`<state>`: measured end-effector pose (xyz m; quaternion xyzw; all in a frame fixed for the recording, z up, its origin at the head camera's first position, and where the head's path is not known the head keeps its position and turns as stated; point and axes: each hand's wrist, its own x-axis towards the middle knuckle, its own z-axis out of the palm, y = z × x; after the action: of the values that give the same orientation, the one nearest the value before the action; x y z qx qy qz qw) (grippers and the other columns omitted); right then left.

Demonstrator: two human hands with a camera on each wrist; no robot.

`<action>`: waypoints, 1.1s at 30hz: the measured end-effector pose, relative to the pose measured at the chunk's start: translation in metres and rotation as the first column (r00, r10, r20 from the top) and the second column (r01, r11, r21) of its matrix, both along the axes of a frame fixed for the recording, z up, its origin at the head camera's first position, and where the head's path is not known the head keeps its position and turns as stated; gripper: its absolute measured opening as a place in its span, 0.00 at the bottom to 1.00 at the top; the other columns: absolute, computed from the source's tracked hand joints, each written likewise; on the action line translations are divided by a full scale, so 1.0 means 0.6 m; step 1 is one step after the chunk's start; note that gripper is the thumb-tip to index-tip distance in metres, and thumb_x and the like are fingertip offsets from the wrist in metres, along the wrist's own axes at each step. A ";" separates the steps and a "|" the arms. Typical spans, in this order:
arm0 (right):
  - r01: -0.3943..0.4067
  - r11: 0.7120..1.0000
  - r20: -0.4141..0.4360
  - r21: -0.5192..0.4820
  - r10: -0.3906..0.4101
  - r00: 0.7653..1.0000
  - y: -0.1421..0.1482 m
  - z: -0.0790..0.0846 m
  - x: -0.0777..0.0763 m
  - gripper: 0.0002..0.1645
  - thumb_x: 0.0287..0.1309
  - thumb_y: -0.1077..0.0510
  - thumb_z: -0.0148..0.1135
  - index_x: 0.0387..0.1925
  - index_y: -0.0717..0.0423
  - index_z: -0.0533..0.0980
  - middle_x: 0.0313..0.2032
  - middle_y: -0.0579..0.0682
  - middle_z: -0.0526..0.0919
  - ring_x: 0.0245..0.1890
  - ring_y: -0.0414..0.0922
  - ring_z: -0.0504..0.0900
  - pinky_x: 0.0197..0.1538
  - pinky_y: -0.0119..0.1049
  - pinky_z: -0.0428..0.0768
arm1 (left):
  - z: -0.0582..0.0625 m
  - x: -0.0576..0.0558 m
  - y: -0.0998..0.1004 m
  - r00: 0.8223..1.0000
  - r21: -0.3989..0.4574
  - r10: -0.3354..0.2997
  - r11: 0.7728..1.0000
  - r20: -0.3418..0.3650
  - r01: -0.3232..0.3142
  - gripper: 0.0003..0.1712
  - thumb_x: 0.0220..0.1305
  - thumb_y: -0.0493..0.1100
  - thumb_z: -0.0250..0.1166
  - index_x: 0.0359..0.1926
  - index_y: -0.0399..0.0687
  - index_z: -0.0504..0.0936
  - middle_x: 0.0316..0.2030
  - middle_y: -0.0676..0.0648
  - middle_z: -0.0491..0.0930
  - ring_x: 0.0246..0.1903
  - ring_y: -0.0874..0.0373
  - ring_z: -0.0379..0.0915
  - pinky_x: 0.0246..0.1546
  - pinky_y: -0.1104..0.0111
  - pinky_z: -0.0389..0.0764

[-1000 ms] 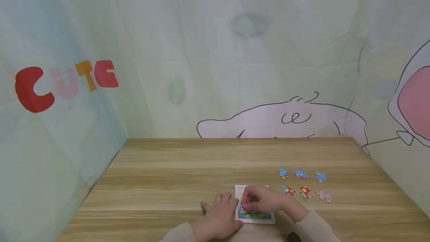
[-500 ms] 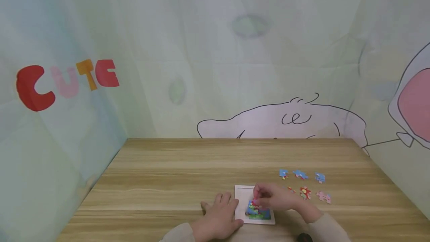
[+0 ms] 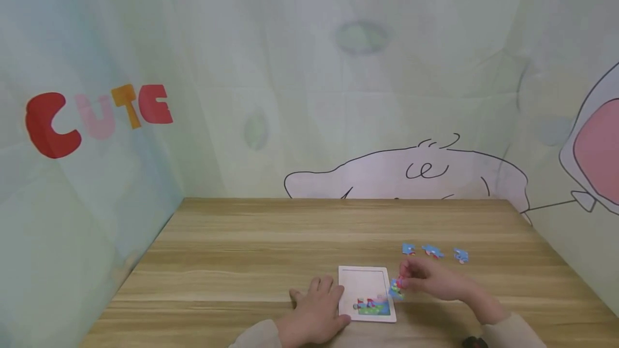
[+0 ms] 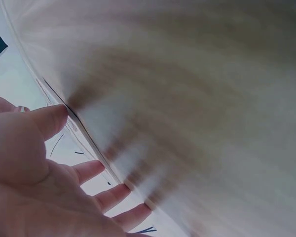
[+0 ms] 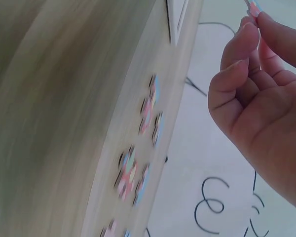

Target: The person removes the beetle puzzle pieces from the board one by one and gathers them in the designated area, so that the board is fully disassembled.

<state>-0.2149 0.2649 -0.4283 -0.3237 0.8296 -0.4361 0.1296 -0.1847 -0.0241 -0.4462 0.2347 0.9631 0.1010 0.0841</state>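
Note:
A white puzzle tray (image 3: 364, 282) lies near the front of the table, with joined puzzle pieces (image 3: 374, 308) in its lower part. My left hand (image 3: 316, 310) rests on the table at the tray's left side, fingers spread, thumb at the lower left corner. The left wrist view shows the same hand (image 4: 54, 182) with fairly straight fingers. Between thumb and fingers, my right hand (image 3: 437, 279) pinches a blue, red and green puzzle piece (image 3: 396, 289), raised by the tray's right edge. Only a bit of that piece (image 5: 254, 8) shows in the right wrist view.
Loose blue puzzle pieces (image 3: 432, 251) lie in a row behind my right hand. More loose pieces (image 5: 126, 173), hidden by that hand in the head view, appear in the right wrist view. A wooden table (image 3: 232, 262) meets a printed cloth wall (image 3: 309, 95).
My right hand has carried the pinched puzzle piece from the tray's lower left to the right, past the tray's right edge. My left hand has stayed where it was.

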 end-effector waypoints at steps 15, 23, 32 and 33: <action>0.025 1.000 0.026 0.005 -0.025 0.999 0.044 -0.002 0.024 0.07 0.63 0.60 0.60 0.35 0.61 0.72 0.25 0.38 0.73 0.24 0.29 0.68 0.24 0.28 0.70 | 0.001 0.001 0.001 1.000 -0.004 0.001 1.000 0.005 -0.001 0.35 0.60 0.63 0.61 0.61 0.49 0.72 0.62 0.41 0.66 0.62 0.41 0.59 0.44 0.23 0.58; 0.026 0.998 0.002 0.051 -0.026 1.000 0.052 -0.010 0.025 0.06 0.61 0.62 0.62 0.34 0.61 0.74 0.29 0.40 0.76 0.29 0.29 0.70 0.30 0.29 0.72 | 0.004 0.001 0.001 1.000 -0.002 0.003 1.000 0.011 -0.003 0.35 0.60 0.63 0.61 0.62 0.49 0.72 0.62 0.41 0.66 0.62 0.41 0.59 0.44 0.23 0.57; 0.026 0.996 0.034 0.080 -0.029 0.999 0.057 -0.019 0.025 0.08 0.60 0.61 0.61 0.34 0.63 0.73 0.28 0.39 0.77 0.27 0.29 0.70 0.29 0.29 0.72 | 0.001 0.000 0.001 1.000 0.001 0.006 1.000 0.013 -0.006 0.35 0.60 0.64 0.61 0.62 0.49 0.72 0.63 0.41 0.66 0.63 0.40 0.59 0.44 0.23 0.56; 0.026 0.997 0.031 0.079 -0.028 0.999 0.057 -0.020 0.026 0.08 0.60 0.62 0.62 0.34 0.64 0.73 0.28 0.40 0.77 0.27 0.28 0.70 0.29 0.29 0.72 | 0.000 0.000 0.001 1.000 0.001 0.007 1.000 0.014 -0.007 0.36 0.60 0.64 0.61 0.62 0.49 0.72 0.63 0.41 0.66 0.63 0.40 0.59 0.44 0.23 0.56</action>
<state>-0.1995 0.2989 -0.4402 -0.3002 0.8482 -0.4100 0.1494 -0.1847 -0.0233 -0.4460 0.2306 0.9633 0.1034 0.0902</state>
